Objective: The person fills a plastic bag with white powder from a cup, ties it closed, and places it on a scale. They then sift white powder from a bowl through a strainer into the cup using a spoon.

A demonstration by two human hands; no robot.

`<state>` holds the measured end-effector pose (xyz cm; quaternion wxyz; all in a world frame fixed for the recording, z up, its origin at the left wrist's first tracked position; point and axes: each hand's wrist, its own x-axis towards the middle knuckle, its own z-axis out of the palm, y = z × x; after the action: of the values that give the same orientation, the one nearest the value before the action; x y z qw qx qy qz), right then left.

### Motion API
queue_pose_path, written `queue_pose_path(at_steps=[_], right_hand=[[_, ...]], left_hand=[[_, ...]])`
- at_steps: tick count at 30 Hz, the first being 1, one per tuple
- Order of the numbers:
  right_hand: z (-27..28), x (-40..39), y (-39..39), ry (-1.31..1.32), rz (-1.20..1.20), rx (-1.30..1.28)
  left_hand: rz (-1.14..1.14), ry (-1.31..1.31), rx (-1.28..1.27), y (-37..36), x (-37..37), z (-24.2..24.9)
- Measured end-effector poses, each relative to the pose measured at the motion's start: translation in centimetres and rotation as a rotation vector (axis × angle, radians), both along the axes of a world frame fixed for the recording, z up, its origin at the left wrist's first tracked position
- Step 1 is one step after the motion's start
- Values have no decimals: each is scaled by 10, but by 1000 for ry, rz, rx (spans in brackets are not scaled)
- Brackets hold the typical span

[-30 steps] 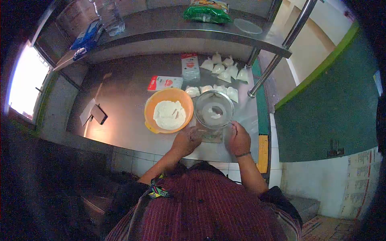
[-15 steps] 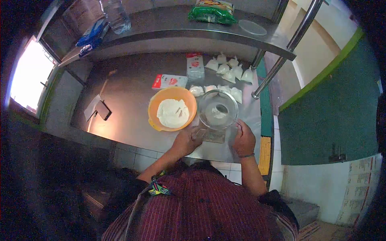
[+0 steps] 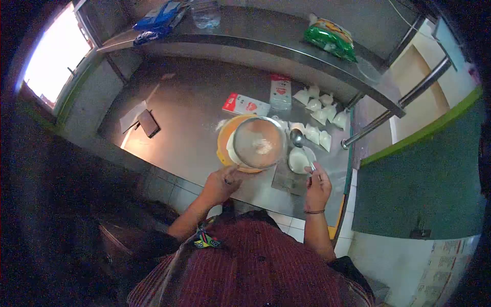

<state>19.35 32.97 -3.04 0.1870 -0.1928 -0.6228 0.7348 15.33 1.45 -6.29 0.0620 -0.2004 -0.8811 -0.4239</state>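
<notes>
My left hand (image 3: 221, 185) is closed at the lower left edge of a round, see-through sieve (image 3: 260, 143), partly blurred, with white powder on it. The sieve hangs over the orange bowl (image 3: 222, 153), hiding much of the white flour inside. With my right hand (image 3: 319, 185) I grip a metal spoon (image 3: 296, 137) by its handle. The spoon's head is above a small white bowl (image 3: 298, 160), which sits on a flat kitchen scale (image 3: 285, 182).
Several knotted bags of white powder (image 3: 321, 113) stand at the back right. Two red-and-white boxes (image 3: 246, 105) lie behind the orange bowl. A phone-like dark object (image 3: 149, 124) is at left. The shelf (image 3: 245, 48) above holds a green packet (image 3: 330, 40).
The sieve has moved left, from above the scale to over the orange bowl, uncovering the white bowl. The spoon has come out of the sieve in my right hand. The view has shifted.
</notes>
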Motion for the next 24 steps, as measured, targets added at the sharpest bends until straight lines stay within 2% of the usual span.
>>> queue_pose_path(at_steps=[1, 2, 3, 5, 9, 11, 12, 13, 14, 15, 16, 18, 19, 21, 24], right_hand=[[0, -4, -6, 5, 17, 115], [0, -8, -12, 11, 33, 229], [-1, -14, -17, 7, 38, 233], [-1, -26, -28, 93, 21, 867], [8, -40, -50, -124, 148, 792], [1, -52, -57, -246, 236, 1075], [0, -57, -60, -251, 235, 1085], [-2, -63, -65, -338, 300, 1151], [-2, -68, -69, -427, 365, 1215], [-4, -71, -71, -434, 362, 1222], [-6, -74, -72, -403, 360, 1274], [-4, -80, -75, -380, 360, 1332], [-3, -83, -76, -449, 399, 1398], [5, -86, -81, -524, 436, 1469], [13, -85, -88, -547, 499, 1520]], left_hand=[[6, -2, 7, -10, -1, -2], [46, -111, 3, -19, -1, 9], [85, -221, -2, -27, -1, 19], [102, -276, -17, -39, -3, 33], [125, -445, -4, -59, -11, 43], [95, -384, -24, -71, -17, 34], [71, -319, -51, -76, -21, 29], [67, -322, -43, -79, -24, 23], [53, -216, -74, -81, -28, 20], [39, -110, -105, -84, -31, 18], [35, -113, -96, -86, -35, 16], [-6, -421, -30, -84, -41, 32], [-11, -427, -23, -83, -44, 23], [-37, -215, 5, -78, -49, 8], [-85, -289, 73, -72, -57, 9]])
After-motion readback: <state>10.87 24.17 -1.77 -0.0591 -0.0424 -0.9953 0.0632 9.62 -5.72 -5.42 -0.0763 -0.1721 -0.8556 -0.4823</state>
